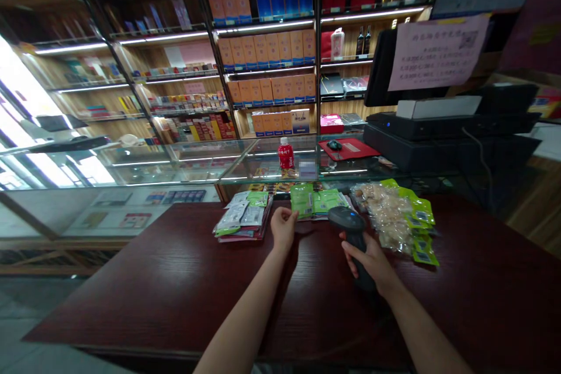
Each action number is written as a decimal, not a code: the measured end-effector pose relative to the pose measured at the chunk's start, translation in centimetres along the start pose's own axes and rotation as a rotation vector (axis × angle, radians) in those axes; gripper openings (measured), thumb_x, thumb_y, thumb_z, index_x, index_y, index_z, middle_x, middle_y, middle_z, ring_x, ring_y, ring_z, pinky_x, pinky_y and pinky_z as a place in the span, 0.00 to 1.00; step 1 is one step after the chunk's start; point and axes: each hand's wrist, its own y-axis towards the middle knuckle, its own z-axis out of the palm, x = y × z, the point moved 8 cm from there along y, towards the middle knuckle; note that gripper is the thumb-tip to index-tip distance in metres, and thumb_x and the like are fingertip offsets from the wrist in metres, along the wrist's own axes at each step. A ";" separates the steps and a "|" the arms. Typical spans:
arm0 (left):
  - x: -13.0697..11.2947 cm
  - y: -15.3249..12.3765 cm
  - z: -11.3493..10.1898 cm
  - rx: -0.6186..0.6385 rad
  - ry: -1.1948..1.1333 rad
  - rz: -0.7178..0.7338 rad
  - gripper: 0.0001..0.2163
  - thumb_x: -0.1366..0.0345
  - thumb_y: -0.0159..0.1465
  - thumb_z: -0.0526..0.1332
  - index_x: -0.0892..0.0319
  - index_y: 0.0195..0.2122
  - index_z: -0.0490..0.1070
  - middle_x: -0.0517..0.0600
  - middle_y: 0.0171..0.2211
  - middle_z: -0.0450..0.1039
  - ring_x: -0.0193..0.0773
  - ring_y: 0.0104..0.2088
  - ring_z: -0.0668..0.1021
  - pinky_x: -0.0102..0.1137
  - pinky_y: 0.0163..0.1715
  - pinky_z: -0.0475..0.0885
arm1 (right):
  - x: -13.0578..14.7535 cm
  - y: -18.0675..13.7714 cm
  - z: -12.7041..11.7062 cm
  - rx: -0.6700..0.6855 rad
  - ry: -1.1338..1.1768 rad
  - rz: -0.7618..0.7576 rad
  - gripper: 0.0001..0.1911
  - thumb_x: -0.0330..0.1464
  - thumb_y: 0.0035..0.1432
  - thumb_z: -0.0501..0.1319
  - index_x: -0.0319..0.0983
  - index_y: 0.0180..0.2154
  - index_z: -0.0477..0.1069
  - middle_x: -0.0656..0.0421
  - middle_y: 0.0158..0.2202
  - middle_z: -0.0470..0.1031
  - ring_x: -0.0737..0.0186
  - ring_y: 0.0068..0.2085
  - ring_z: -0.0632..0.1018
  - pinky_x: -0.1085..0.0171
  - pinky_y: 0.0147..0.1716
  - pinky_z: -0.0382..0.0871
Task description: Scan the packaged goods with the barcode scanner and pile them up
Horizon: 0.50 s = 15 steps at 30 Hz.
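My right hand (370, 257) is closed around the grip of a black handheld barcode scanner (348, 221), whose head points toward the green snack packets (315, 201) lying on the dark red wooden counter (175, 286). My left hand (284, 225) rests at the near edge of those green packets, fingers curled onto the nearest one. To the left lies a stack of white and green packets (243, 216). To the right sits a clear bag of pale snacks with green labels (394, 213).
A glass display counter (175, 158) runs behind the wooden one, with a red bottle (286, 155) and a red mouse pad with a mouse (346, 148) on it. A black till and monitor (442, 128) stand at the right. Shelves of orange and blue boxes (267, 47) fill the back wall.
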 end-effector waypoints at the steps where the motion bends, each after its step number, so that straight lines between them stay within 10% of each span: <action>1: 0.6 -0.1 -0.9 -0.045 -0.034 -0.008 0.10 0.63 0.50 0.66 0.60 0.23 0.65 0.43 0.20 0.66 0.31 0.22 0.70 0.26 0.24 0.63 | -0.2 -0.2 0.4 0.035 -0.029 0.011 0.28 0.47 0.45 0.69 0.38 0.43 0.66 0.69 0.18 0.66 0.72 0.13 0.65 0.72 0.10 0.59; 15: 3.6 -0.3 -2.2 -0.138 -0.165 -0.110 0.08 0.64 0.50 0.65 0.63 0.29 0.74 0.49 0.24 0.74 0.34 0.25 0.74 0.27 0.26 0.67 | -0.5 -1.1 1.8 0.175 -0.142 0.079 0.23 0.46 0.50 0.66 0.39 0.39 0.64 0.70 0.18 0.65 0.72 0.13 0.65 0.73 0.10 0.57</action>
